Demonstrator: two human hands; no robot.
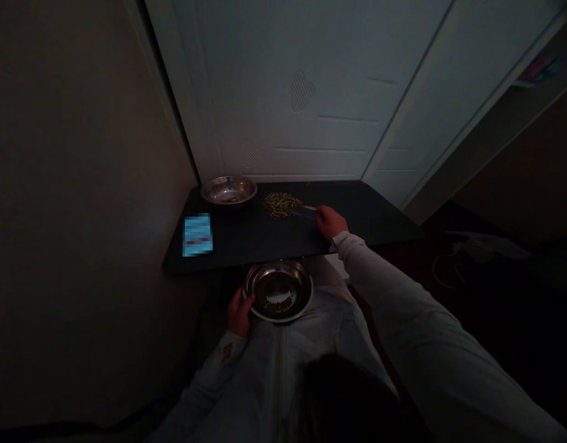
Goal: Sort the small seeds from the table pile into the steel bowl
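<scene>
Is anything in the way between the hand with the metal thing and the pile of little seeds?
No, nothing visible is in the way. The right hand holds a metal utensil, and its end reaches the edge of the pile of small seeds on the dark table. The steel bowl sits off to the pile's side.

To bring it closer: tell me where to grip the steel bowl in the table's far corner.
Pinch the near rim of the steel bowl from your side, thumb inside, fingers under the lip. It sits upright, its flared rim standing clear of the table, and the wall crowds its left.
</scene>
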